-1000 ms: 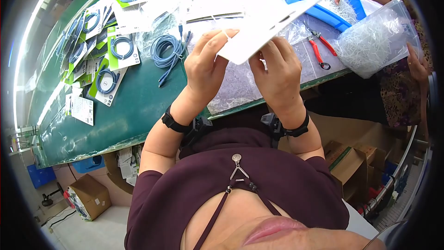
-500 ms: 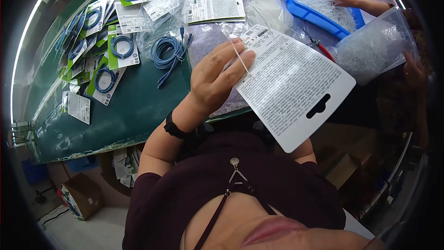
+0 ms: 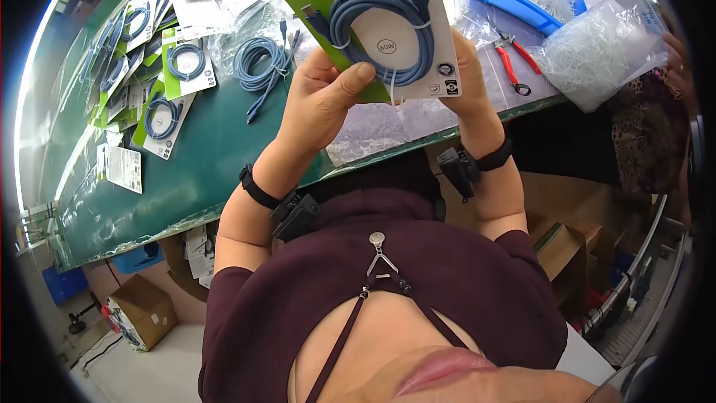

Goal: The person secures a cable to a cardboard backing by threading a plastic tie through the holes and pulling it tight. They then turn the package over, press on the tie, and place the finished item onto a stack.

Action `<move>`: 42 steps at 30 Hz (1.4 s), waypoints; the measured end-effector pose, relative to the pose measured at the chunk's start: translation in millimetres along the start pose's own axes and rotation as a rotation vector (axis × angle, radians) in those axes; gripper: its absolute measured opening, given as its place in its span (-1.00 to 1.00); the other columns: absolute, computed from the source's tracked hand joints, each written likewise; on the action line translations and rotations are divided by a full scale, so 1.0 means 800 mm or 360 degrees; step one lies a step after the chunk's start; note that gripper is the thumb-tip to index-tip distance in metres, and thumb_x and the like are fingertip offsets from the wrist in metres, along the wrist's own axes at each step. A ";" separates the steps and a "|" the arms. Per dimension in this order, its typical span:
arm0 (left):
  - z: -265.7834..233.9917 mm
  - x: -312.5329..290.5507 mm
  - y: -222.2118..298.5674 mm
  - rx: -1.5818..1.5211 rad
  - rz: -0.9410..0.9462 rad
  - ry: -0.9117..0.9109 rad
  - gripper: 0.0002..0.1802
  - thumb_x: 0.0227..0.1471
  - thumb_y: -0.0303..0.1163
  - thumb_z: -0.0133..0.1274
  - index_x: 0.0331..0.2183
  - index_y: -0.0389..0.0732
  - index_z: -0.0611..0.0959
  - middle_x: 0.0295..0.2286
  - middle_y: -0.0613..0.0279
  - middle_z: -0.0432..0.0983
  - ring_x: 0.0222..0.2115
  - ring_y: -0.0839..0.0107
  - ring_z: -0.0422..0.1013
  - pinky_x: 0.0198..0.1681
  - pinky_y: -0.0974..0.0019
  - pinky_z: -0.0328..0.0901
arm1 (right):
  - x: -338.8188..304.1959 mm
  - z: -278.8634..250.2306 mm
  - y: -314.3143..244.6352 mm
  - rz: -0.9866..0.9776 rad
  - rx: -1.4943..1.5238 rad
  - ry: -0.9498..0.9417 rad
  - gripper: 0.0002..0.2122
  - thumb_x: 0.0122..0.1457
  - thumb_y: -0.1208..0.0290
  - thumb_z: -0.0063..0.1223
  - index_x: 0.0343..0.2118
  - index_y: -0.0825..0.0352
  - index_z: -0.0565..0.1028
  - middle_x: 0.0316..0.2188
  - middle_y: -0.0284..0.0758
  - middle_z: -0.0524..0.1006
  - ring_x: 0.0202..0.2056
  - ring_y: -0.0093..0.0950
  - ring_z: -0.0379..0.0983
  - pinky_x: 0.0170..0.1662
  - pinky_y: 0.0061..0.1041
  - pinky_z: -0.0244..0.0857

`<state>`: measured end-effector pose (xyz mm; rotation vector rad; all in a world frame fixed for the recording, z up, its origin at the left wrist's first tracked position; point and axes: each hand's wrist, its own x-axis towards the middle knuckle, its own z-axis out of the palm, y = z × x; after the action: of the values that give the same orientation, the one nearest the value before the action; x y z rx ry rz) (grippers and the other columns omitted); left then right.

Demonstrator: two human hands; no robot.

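Note:
My left hand (image 3: 327, 95) grips the lower left edge of a white and green cable card (image 3: 298, 1), its thumb pressed on the front near the bottom. A coiled blue braided cable (image 3: 344, 11) is fastened to this card with thin white ties. My right hand (image 3: 466, 75) holds the card's right edge, its fingers mostly hidden behind it. The card's front faces me, and its top runs out of the picture. Left of my left hand, a loose coil of blue cable (image 3: 261, 63) lies on the table.
Several carded cables (image 3: 185, 67) are heaped at the left of the green table (image 3: 216, 172). Red-handled cutters (image 3: 513, 63) lie at the right. Beyond them are a blue tray (image 3: 507, 1) of white ties and a clear bag (image 3: 597, 48) of ties, near a co-worker's hands (image 3: 675, 63).
The card has turned from its printed back to its front with the cable, and moved up and away. My right hand has come into view at its right edge.

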<state>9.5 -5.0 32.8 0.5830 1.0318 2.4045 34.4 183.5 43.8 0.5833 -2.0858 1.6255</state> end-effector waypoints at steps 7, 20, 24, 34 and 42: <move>-0.001 -0.001 0.001 -0.0067 -0.0031 0.0071 -0.63 0.11 -0.47 0.01 -0.04 -0.27 0.38 -0.16 0.09 0.46 -0.20 0.27 0.47 -0.21 0.12 0.49 | -0.013 0.025 0.021 0.0010 0.0480 0.0194 -0.70 0.05 0.58 0.13 -0.13 0.36 0.39 -0.28 -0.36 0.51 -0.24 -0.62 0.45 -0.23 -0.65 0.38; -0.007 0.007 0.008 -0.0063 -0.0168 0.0101 -0.68 0.14 -0.44 -0.03 -0.05 -0.27 0.41 -0.17 0.09 0.46 -0.20 0.22 0.48 -0.21 0.03 0.49 | -0.009 0.011 0.038 -0.0043 -0.0198 0.0081 -0.69 0.00 0.64 0.09 -0.15 0.34 0.42 -0.21 -0.36 0.46 -0.22 -0.54 0.44 -0.16 -0.58 0.33; -0.014 0.008 0.005 -0.0170 -0.0235 0.0143 -0.67 0.15 -0.41 -0.04 -0.05 -0.28 0.42 -0.17 0.10 0.46 -0.19 0.22 0.48 -0.21 0.01 0.49 | -0.011 0.016 0.035 0.0260 -0.0126 0.0135 -0.69 -0.05 0.68 0.08 -0.18 0.39 0.45 -0.22 -0.29 0.48 -0.21 -0.43 0.45 -0.17 -0.52 0.34; -0.040 0.003 0.005 -0.0245 -0.0288 0.0199 -0.66 0.16 -0.38 -0.05 -0.04 -0.25 0.40 -0.16 0.12 0.45 -0.18 0.24 0.47 -0.22 0.02 0.49 | 0.001 0.036 0.057 -0.0198 -0.0381 -0.0027 -0.68 -0.12 0.68 0.10 -0.21 0.42 0.46 -0.28 -0.15 0.51 -0.25 -0.19 0.47 -0.18 -0.37 0.36; -0.061 0.005 0.006 -0.0072 -0.0176 0.0287 -0.67 0.15 -0.41 -0.05 -0.03 -0.22 0.40 -0.17 0.17 0.46 -0.21 0.30 0.48 -0.24 0.08 0.49 | 0.001 0.052 0.114 -0.0317 -0.0681 -0.0015 -0.71 -0.11 0.68 0.09 -0.24 0.45 0.45 -0.31 -0.15 0.49 -0.26 -0.18 0.46 -0.22 -0.34 0.36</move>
<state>-21.1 -32.8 6.4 0.2894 1.0503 2.4087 -21.6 163.3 -36.9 0.6236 -2.2104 1.0263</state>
